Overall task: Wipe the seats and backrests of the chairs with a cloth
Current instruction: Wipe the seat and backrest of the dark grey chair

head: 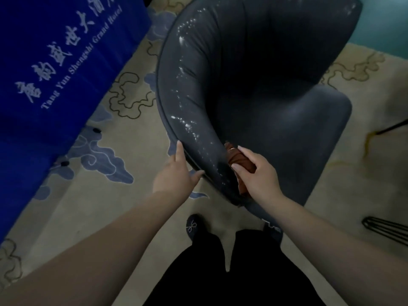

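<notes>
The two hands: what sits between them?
In the head view, the dark grey padded chair's curved rim, speckled white, runs between the left hand bracing its outer edge and the right hand gripping a brown cloth.

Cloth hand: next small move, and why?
Probably slide the right hand with the brown cloth up along the chair backrest rim: white specks run just ahead of it, and the left hand steadies the outer edge.

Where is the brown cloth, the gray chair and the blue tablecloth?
brown cloth (239,159), head view, bunched part above the fingers.
gray chair (287,120), head view, seat cushion.
blue tablecloth (50,51), head view, printed front.
</notes>
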Tool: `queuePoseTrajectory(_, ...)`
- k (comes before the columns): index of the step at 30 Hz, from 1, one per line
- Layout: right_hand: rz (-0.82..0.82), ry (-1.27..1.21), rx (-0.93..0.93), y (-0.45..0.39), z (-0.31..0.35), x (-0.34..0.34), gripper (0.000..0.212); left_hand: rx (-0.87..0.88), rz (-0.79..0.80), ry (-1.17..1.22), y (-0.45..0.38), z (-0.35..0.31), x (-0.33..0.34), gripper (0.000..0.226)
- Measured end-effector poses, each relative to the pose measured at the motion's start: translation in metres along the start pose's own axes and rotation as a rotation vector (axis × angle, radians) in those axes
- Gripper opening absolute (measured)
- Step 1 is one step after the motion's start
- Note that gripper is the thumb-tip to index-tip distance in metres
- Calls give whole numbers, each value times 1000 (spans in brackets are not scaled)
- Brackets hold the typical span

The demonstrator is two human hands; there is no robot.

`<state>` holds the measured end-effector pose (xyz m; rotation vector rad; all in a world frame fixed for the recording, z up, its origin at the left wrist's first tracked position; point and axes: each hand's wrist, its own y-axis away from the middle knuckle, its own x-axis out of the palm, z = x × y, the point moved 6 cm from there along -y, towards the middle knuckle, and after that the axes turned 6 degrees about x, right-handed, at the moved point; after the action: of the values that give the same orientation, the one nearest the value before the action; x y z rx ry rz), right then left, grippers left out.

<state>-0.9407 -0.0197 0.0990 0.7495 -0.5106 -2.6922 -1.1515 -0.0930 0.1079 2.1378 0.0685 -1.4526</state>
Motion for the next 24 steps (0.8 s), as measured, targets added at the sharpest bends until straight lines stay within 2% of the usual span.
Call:
queuePoseTrajectory(5, -73, -17, -48, 19, -4, 7, 53, 18, -20, 37, -3, 0, 5, 100)
queuePoseTrajectory(12, -107, 300, -269, 37, 7, 47, 56, 51, -31, 124, -4, 3, 7, 102)
queuePoseTrajectory(15, -108, 276, -237, 10, 16, 48, 52, 66, -40, 156, -4, 3, 6, 103)
queuePoseTrajectory(19, -12, 81, -112, -11, 7, 39, 45, 69, -35, 221, -6, 4, 5, 108)
queuePoseTrajectory(21, -7, 100, -192, 4, 3, 31, 45, 66, -24, 280, -8, 6, 5, 113)
queuePoseTrajectory(24, 21, 205, -439, 25, 12, 36, 47, 41, -30, 435, -13, 9, 5, 119)
